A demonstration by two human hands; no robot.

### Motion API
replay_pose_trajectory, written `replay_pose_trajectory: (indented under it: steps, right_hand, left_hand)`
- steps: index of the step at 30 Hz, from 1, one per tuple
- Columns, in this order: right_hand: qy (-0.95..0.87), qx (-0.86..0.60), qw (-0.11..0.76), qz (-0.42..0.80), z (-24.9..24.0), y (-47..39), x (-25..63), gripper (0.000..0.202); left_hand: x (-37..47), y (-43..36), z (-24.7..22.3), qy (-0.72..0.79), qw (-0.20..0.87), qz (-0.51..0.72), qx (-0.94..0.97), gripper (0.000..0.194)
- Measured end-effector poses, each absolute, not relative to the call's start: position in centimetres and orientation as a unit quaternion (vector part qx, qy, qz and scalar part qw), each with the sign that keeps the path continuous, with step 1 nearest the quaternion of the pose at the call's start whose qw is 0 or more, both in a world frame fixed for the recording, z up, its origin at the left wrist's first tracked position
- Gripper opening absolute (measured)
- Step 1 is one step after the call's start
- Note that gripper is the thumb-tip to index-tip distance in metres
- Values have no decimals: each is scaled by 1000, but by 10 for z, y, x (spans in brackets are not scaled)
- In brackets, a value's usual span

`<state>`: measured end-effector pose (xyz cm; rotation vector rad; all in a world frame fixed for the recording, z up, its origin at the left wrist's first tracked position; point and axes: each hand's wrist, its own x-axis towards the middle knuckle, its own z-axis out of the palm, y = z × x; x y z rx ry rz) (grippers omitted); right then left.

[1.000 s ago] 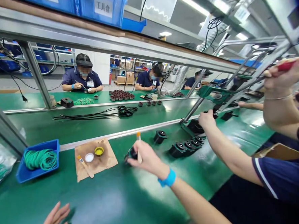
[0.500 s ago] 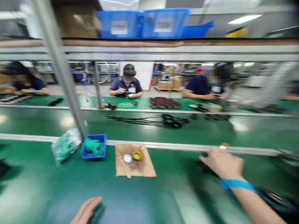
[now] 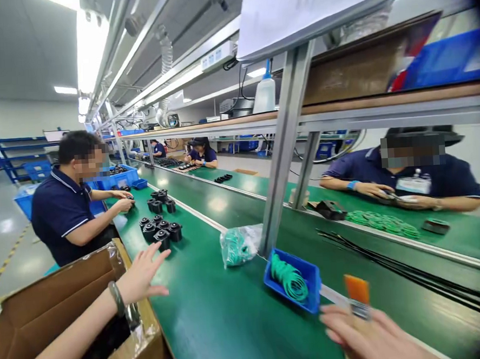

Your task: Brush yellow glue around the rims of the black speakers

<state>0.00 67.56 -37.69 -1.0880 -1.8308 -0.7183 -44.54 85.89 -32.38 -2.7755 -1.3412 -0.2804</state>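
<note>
My left hand [image 3: 144,275] reaches out over the edge of the green table with its fingers spread, and nothing is in it. Just beyond its fingertips stand several black round-topped housings [image 3: 162,237] in a cluster. In my right hand [image 3: 369,337], at the lower right, is a flat brush [image 3: 357,291] with orange bristles pointing up and a metal ferrule; the fingers close around its handle. Left of that hand a small blue tray [image 3: 316,286] holds green rings [image 3: 289,279]. A clear plastic bag [image 3: 238,245] with green contents lies behind the tray.
An open cardboard box [image 3: 56,304] stands at the lower left, under my left forearm. A metal post [image 3: 284,144] rises beside the bag. A co-worker [image 3: 73,211] handles parts at the left; another person [image 3: 406,175] sits across. Black cords [image 3: 391,262] lie at the right.
The view has swung left, bringing the cardboard box and black housings into sight. My left hand has stretched toward the housings. The brown sheet with its small containers has left the view.
</note>
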Motion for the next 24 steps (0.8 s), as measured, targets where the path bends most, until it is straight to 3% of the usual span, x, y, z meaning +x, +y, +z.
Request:
replay_pose_trajectory:
  steps: [2, 5, 8, 12, 16, 24]
  right_hand:
    - [-768, -363, 449, -277, -365, 719, -45, 19]
    - [-757, -370, 512, -168, -360, 805, -124, 18]
    - [-735, -457, 500, -20, -367, 889, -198, 61]
    - [-743, -521, 415, 67, -375, 969, -269, 86]
    - [-755, -538, 361, 101, -382, 1012, -305, 96]
    - [-735, -559, 368, 105, -397, 1018, -307, 98]
  left_hand:
    - [-466, 910, -319, -477, 34, -110, -871, 81]
    - [-486, 986, -317, -550, 42, -146, -821, 59]
    - [-497, 1053, -322, -607, 41, -181, -772, 47]
    - [-499, 1117, -333, -610, 13, -192, -769, 43]
    - [-493, 1147, -343, -545, -46, -163, -821, 43]
    - [-474, 1131, -355, -526, -87, -124, -837, 46]
